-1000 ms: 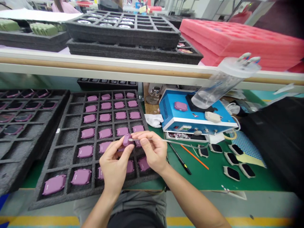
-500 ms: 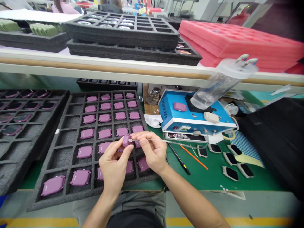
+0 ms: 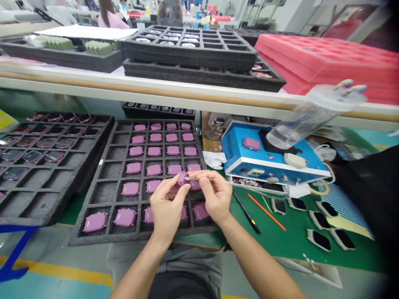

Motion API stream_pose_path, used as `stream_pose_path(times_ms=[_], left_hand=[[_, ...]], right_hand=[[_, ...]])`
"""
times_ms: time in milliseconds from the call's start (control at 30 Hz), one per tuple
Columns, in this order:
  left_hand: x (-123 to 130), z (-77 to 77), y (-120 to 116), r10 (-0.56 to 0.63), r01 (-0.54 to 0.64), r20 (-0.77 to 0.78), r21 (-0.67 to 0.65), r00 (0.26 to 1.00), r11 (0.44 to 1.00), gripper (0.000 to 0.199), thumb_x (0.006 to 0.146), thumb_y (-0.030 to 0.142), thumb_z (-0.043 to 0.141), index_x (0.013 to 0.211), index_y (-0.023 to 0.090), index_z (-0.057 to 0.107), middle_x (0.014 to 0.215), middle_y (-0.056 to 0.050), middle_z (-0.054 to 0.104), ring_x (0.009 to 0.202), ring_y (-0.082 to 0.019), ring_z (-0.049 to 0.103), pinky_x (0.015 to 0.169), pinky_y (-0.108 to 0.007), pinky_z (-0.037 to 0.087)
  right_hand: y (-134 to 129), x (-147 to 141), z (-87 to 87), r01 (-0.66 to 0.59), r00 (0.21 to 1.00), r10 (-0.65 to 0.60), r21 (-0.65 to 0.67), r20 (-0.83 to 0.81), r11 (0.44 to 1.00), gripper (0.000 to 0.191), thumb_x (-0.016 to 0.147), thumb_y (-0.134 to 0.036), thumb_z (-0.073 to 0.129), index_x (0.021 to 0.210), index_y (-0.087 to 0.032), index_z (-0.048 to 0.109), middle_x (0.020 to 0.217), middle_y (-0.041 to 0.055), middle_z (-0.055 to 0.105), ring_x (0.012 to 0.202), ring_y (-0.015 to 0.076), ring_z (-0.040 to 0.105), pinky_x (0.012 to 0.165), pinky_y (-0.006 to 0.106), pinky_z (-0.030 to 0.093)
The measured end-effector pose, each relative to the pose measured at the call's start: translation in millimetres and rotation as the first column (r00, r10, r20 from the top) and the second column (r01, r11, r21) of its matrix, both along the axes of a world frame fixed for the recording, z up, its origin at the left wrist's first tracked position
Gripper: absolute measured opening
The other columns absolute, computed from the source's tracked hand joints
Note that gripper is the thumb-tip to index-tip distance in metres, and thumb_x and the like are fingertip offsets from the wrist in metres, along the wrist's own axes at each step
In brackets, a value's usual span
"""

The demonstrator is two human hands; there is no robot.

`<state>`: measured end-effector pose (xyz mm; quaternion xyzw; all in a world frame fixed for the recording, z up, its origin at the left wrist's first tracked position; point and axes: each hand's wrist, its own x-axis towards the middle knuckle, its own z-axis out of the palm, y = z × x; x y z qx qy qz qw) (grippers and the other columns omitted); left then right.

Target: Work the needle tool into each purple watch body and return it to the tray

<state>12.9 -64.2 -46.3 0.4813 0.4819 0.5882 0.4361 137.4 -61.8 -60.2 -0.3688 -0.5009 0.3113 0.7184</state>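
My left hand is closed on a purple watch case, tilted so its narrow side faces right. In my right hand, thumb and fingers pinch a thin clear tube whose small pale tip meets the side of the case. The tube trails off rightward, toward the blue box. Both hands hover over a dark foam tray with purple watch cases in most of its compartments. My hands cover part of the cases below them.
A blue machine holds up a tilted clear cylinder. On the green bench lie a black pen, an orange stick and several pale-framed watches. A second foam tray stands left. Overhead runs a shelf.
The whole view has shifted, so the bench appears farther right and more of the left tray shows. Both hands keep the watch case and tube together, with little change in grip.
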Motion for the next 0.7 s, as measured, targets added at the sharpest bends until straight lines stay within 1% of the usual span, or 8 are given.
stream_pose_path(times_ms=[267, 333, 400, 500, 567, 600, 633, 700], left_hand=[[2, 0.2, -2, -0.007, 0.007, -0.029, 0.01, 1.0, 1.0, 0.027, 0.081, 0.023, 0.082, 0.107, 0.02, 0.083, 0.096, -0.005, 0.078, 0.083, -0.018, 0.073, 0.069, -0.025, 0.061], [0, 5.0, -8, -0.004, 0.006, -0.086, 0.021, 0.996, 1.0, 0.025, 0.083, 0.023, 0.079, 0.107, 0.021, 0.083, 0.098, -0.006, 0.078, 0.084, -0.019, 0.073, 0.068, -0.026, 0.06], [-13, 12.1, -12, -0.025, 0.033, -0.198, 0.036, 0.98, 0.999, 0.027, 0.086, 0.024, 0.076, 0.112, 0.022, 0.082, 0.1, -0.007, 0.08, 0.084, -0.02, 0.074, 0.07, -0.028, 0.06], [-60, 25.1, -5, 0.031, -0.006, -0.461, 0.055, 0.887, 0.998, 0.039, 0.09, 0.022, 0.071, 0.128, 0.023, 0.075, 0.111, -0.008, 0.08, 0.091, -0.023, 0.075, 0.081, -0.033, 0.059], [-108, 34.0, 3, 0.111, -0.088, -0.645, 0.068, 0.756, 0.994, 0.04, 0.092, 0.02, 0.064, 0.132, 0.02, 0.072, 0.121, -0.01, 0.078, 0.102, -0.025, 0.073, 0.087, -0.036, 0.057], [-132, 37.9, 7, 0.116, -0.111, -0.721, 0.055, 0.683, 0.992, 0.038, 0.094, 0.02, 0.06, 0.13, 0.018, 0.073, 0.124, -0.011, 0.077, 0.105, -0.026, 0.072, 0.088, -0.037, 0.056], [-153, 41.0, 11, 0.077, -0.104, -0.784, 0.016, 0.616, 0.994, 0.036, 0.094, 0.02, 0.058, 0.127, 0.017, 0.074, 0.12, -0.011, 0.078, 0.102, -0.026, 0.072, 0.088, -0.037, 0.055], [-185, 44.0, 19, -0.001, -0.067, -0.824, -0.047, 0.567, 0.997, 0.031, 0.092, 0.02, 0.059, 0.118, 0.015, 0.077, 0.103, -0.01, 0.08, 0.088, -0.025, 0.072, 0.082, -0.036, 0.054]], right_hand=[[-1, 1, 1.0, 0.057, 0.996, -0.055, -0.021, 0.068, 0.998, 0.017, 0.098, -0.034, 0.065, 0.09, -0.021, 0.074, 0.092, 0.0077, 0.082, 0.089, 0.0215, 0.079, 0.082, 0.036, 0.065], [-6, 0, 0.7, 0.074, 0.994, -0.07, -0.039, 0.086, 0.996, 0.017, 0.097, -0.033, 0.065, 0.089, -0.021, 0.074, 0.09, 0.0074, 0.081, 0.087, 0.0216, 0.079, 0.08, 0.037, 0.066], [-11, -1, -0.3, 0.113, 0.992, -0.11, -0.055, 0.054, 0.992, 0.017, 0.095, -0.033, 0.067, 0.087, -0.02, 0.074, 0.089, 0.0067, 0.08, 0.083, 0.0215, 0.079, 0.079, 0.038, 0.067], [-12, -4, -2.1, 0.193, 0.972, -0.203, -0.088, -0.12, 0.977, 0.018, 0.089, -0.035, 0.074, 0.083, -0.018, 0.071, 0.087, 0.004, 0.077, 0.077, 0.02, 0.079, 0.076, 0.039, 0.067], [-11, -7, -2.5, 0.186, 0.964, -0.207, -0.132, -0.165, 0.974, 0.021, 0.085, -0.037, 0.077, 0.082, -0.018, 0.069, 0.085, 0.0032, 0.076, 0.074, 0.0197, 0.078, 0.073, 0.039, 0.068], [-10, -8, -2.5, 0.17, 0.967, -0.194, -0.149, -0.163, 0.974, 0.022, 0.084, -0.038, 0.078, 0.082, -0.018, 0.069, 0.084, 0.0032, 0.076, 0.073, 0.0199, 0.078, 0.071, 0.039, 0.067], [-11, -9, -2.4, 0.152, 0.972, -0.177, -0.162, -0.152, 0.975, 0.023, 0.083, -0.039, 0.078, 0.082, -0.018, 0.07, 0.083, 0.0032, 0.076, 0.073, 0.0202, 0.078, 0.071, 0.039, 0.068], [-12, -10, -2.5, 0.144, 0.977, -0.166, -0.167, -0.13, 0.975, 0.024, 0.082, -0.039, 0.079, 0.08, -0.017, 0.07, 0.083, 0.0037, 0.077, 0.073, 0.0204, 0.078, 0.071, 0.039, 0.068]])
